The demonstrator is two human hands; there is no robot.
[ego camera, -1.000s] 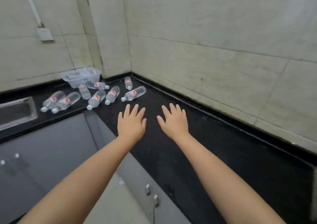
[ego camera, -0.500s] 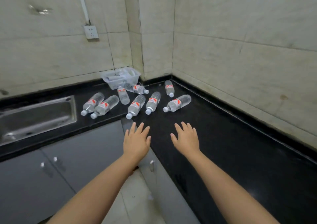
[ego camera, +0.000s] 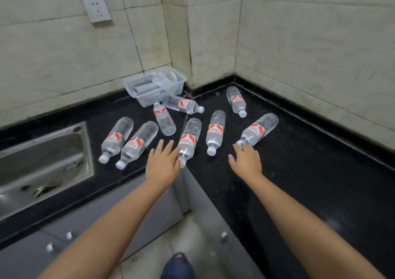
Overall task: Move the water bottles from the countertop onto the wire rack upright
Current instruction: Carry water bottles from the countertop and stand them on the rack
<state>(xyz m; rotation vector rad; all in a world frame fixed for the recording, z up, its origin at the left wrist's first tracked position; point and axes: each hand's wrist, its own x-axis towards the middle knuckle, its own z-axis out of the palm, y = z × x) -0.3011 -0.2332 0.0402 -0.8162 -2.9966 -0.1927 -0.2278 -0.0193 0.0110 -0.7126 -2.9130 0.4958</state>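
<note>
Several clear water bottles with red-and-white labels lie on their sides on the black countertop (ego camera: 299, 171) in the corner. My left hand (ego camera: 163, 165) is open, palm down, its fingers at the neck of one bottle (ego camera: 189, 139) near the counter's inner edge. My right hand (ego camera: 246, 161) is open too, fingertips touching the cap end of the rightmost bottle (ego camera: 258, 129). Another bottle (ego camera: 215, 130) lies between them. Two bottles (ego camera: 116, 138) (ego camera: 137, 143) lie to the left by the sink. No wire rack is in view.
A steel sink (ego camera: 42, 167) is set into the counter at left. A white plastic basket (ego camera: 156, 86) stands against the wall behind the bottles. Tiled walls close the corner, with a socket (ego camera: 97, 9) high on the left wall. Grey cabinets and floor lie below.
The view has closed in on the corner. Both hands have reached forward from open counter to the bottles, now touching the nearest ones.
</note>
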